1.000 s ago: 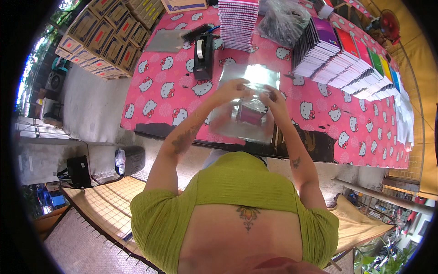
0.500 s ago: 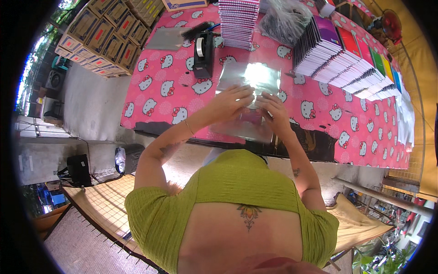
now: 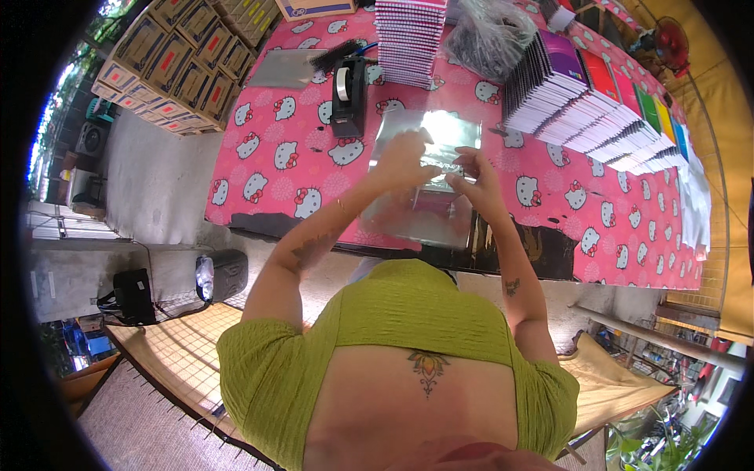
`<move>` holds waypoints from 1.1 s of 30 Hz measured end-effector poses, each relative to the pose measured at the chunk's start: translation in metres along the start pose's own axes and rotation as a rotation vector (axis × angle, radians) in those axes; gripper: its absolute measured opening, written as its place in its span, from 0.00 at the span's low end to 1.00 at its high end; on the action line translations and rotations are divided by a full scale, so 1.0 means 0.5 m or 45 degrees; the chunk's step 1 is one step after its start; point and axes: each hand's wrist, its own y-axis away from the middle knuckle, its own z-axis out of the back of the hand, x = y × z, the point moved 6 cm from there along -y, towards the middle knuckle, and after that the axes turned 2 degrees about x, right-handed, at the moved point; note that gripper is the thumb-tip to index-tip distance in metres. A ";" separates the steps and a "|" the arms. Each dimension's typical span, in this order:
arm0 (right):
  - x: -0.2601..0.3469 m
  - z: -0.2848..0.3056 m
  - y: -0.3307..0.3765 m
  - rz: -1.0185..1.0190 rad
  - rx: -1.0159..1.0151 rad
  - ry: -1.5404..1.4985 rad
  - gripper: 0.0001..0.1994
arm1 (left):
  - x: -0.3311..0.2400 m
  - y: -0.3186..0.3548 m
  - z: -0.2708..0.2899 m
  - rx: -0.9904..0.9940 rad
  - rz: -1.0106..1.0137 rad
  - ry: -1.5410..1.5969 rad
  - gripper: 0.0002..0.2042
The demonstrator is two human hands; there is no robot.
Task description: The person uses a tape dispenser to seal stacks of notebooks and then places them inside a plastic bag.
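A stack of clear, shiny plastic sleeves (image 3: 428, 224) lies at the near edge of the table, with bright glare across its far half. Over the left side of the plastic is my left hand (image 3: 402, 161), its thumb apart from its bent fingers. My right hand (image 3: 479, 182) is at the right side, fingers curved and thumb spread away from them. Both hands are at the plastic, but no firm grip on it shows. Just beyond my left hand stands a black tape dispenser (image 3: 349, 106) with a pale roll.
A pink cat-print cloth (image 3: 534, 192) covers the table. Spiral notebooks stand in a tall stack (image 3: 408, 47) and a long row (image 3: 581, 98) at right. A clear bag (image 3: 491, 39), a black brush (image 3: 334, 56) and a grey sheet (image 3: 281, 68) lie behind. Cartons (image 3: 169, 63) are piled left.
My left hand has lifted and turned, its thumb now away from its fingers. My right hand's fingers have moved from lying flat on the plastic to a raised curve.
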 end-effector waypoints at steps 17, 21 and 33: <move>-0.024 0.001 0.001 -0.128 -0.031 -0.080 0.22 | 0.453 0.099 0.059 -0.726 0.786 1.283 0.09; -0.017 -0.013 0.006 -0.164 -0.030 -0.135 0.23 | 0.445 0.158 0.046 -0.771 0.793 1.131 0.08; -0.023 -0.003 0.007 -0.111 -0.008 -0.230 0.26 | -0.068 -0.119 0.018 1.045 -0.506 -0.152 0.12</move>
